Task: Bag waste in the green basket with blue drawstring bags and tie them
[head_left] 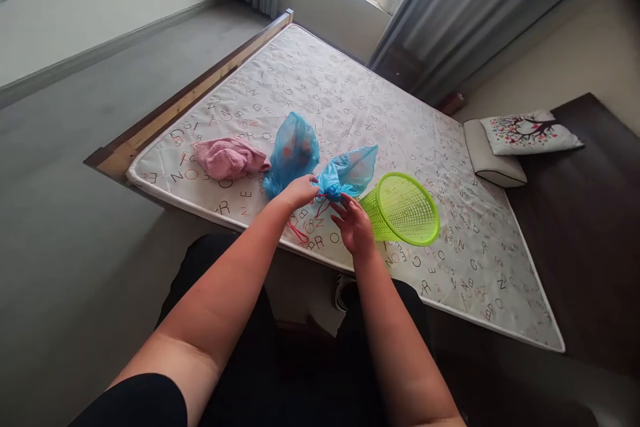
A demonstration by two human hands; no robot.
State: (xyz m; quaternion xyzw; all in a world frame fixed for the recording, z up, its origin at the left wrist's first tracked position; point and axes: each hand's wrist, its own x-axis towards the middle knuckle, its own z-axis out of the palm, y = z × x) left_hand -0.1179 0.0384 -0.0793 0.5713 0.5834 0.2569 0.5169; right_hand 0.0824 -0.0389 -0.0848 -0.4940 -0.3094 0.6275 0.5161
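A translucent blue plastic bag (295, 150) lies near the front edge of the mattress, with blurred reddish shapes showing through it. Its gathered neck and flared end (355, 170) spread to the right; whether it is all one bag I cannot tell. My left hand (301, 191) closes on the bunched plastic from the left, its fingertips partly hidden. On the other side, my right hand (356, 225) pinches at the gathered part, palm up, its lower fingers loosely curled. Red drawstring (299, 233) hangs from the bunch and trails onto the mattress.
A lime-green mesh wastebasket (434, 227) lies tipped beside my right hand. To the left sits a crumpled pink cloth (230, 157). Everything rests on a letter-printed mattress (340, 90) in a wooden frame (195, 90). Cushions (530, 133) lie at the right, by a dark brown surface (575, 213).
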